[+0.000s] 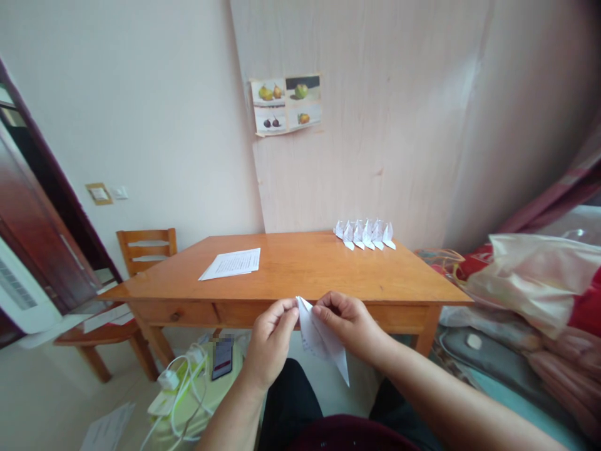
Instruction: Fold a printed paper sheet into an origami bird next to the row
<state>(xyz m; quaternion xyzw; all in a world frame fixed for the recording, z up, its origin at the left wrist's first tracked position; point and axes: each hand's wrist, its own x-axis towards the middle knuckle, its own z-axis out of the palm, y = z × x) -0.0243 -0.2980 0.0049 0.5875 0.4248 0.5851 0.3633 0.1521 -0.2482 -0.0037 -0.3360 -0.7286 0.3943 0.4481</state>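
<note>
Above my lap, just short of the table's front edge, a folded sheet of white paper (323, 341) hangs between my hands, its long point turned down. My left hand (275, 335) pinches the paper's upper corner between thumb and fingers. Along the upper right fold, my right hand (345, 322) grips it with the thumb on the near face. At the back right of the wooden table (291, 269) stand several folded white paper figures (364, 235) in close rows. A stack of printed paper sheets (231, 264) lies on the table's left part.
A wooden chair (146, 245) stands left of the table, with papers on its seat. Low on the left, a phone (222, 358) and white cables rest on a yellow-green stool-like surface. Bags and bedding (530, 282) are piled at the right. Fruit pictures (287, 105) hang on the wall.
</note>
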